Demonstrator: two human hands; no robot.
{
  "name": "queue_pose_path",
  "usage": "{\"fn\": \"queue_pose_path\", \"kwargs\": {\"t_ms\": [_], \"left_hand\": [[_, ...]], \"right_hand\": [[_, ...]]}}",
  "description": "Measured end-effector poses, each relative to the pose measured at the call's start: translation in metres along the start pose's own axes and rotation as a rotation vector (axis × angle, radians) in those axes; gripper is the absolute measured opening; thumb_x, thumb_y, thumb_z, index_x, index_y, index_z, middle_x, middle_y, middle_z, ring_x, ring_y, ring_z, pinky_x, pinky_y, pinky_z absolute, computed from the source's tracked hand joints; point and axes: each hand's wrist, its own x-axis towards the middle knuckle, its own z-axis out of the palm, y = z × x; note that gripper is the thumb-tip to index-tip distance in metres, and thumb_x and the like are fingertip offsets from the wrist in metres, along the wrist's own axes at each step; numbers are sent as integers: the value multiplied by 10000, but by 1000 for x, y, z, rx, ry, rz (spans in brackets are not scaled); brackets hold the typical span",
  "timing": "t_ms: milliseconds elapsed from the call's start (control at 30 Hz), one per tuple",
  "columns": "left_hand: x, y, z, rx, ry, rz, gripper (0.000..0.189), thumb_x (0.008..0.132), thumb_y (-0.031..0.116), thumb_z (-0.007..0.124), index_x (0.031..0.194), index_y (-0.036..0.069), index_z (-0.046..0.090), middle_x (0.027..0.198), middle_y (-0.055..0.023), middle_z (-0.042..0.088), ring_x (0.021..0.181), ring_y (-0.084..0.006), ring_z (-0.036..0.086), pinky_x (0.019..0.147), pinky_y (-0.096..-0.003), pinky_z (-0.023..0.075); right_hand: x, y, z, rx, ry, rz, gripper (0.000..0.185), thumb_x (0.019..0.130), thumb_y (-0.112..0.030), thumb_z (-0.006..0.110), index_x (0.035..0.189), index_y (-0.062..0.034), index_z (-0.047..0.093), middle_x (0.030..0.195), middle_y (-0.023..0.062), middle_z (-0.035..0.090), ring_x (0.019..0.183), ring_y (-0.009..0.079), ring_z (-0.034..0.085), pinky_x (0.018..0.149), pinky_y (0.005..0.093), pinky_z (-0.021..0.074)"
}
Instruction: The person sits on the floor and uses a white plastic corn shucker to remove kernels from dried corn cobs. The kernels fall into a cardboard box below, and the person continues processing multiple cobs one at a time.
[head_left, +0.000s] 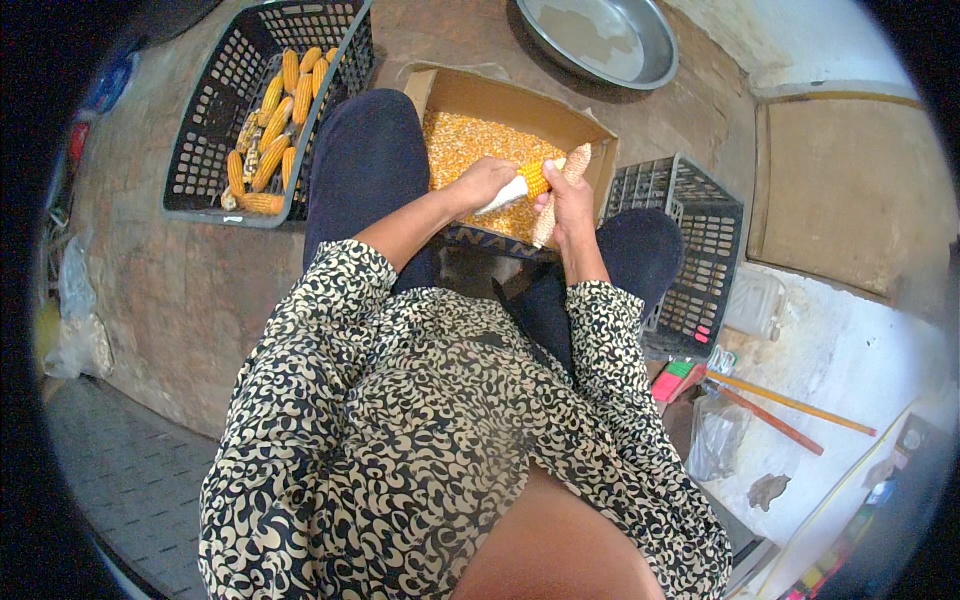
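A partly shelled corn cob (535, 179) is held between both hands, yellow kernels around its middle and a pale stripped part towards the left. My left hand (486, 183) grips the left part of that cob. In my right hand (570, 201) is a bare, pinkish corn cob (578, 160), tilted across the yellow one, with the thumb against the kernels. Both hands are above an open cardboard box (517, 94) between my knees. Loose corn kernels (472, 139) cover its bottom. My fingers partly hide where the two cobs meet.
To the left, a black plastic crate (214, 97) contains several unshelled corn cobs (277, 124). A metal basin (660, 56) sits beyond the box. Another plastic crate (701, 247) stands by my right knee, near a broom (679, 381) and the wall (840, 360).
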Motion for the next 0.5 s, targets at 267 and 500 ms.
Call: {"fn": "queue_pose_path", "kwargs": {"t_ms": [267, 500], "left_hand": [[-7, 24, -5, -370, -27, -241, 349, 947, 315, 488, 909, 8, 650, 764, -105, 662, 615, -176, 621, 556, -298, 488], [-3, 17, -8, -261, -113, -140, 326, 927, 328, 556, 957, 17, 648, 827, -101, 679, 692, -189, 660, 615, -284, 529]], "right_hand": [[1, 0, 1, 3, 3, -63, 243, 862, -237, 701, 960, -34, 611, 740, 29, 614, 499, 78, 521, 425, 218, 456], [-4, -3, 9, -84, 39, -62, 235, 856, -234, 709, 942, -40, 609, 724, 30, 613, 492, 77, 518, 420, 212, 447]]}}
